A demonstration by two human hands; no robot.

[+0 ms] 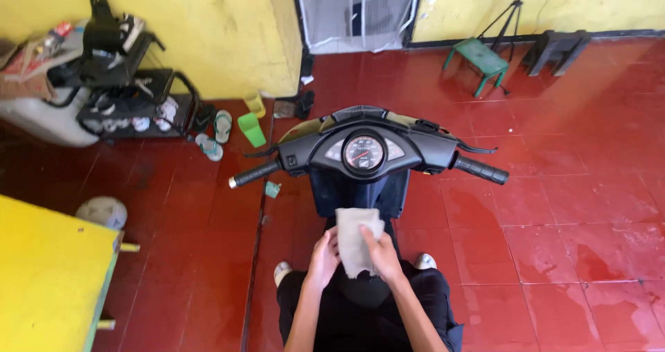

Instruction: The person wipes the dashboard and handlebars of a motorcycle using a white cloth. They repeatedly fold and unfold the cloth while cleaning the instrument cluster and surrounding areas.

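Note:
I sit astride a black scooter [365,152] with its handlebars and round speedometer ahead of me. Both hands hold a grey-white cloth [357,238] upright just below the dash, over the inner leg shield. My left hand [323,258] grips the cloth's left edge. My right hand [382,255] grips its right edge, with fingers over the front of the fabric. The left grip [253,174] and right grip [481,170] of the handlebar are free.
Red tiled floor, wet in patches on the right. A black shoe rack [128,89] with sandals stands at the left wall, and a green cup [251,129] sits beside it. A green stool [481,60] and tripod are at the back. Yellow table [48,276] near left.

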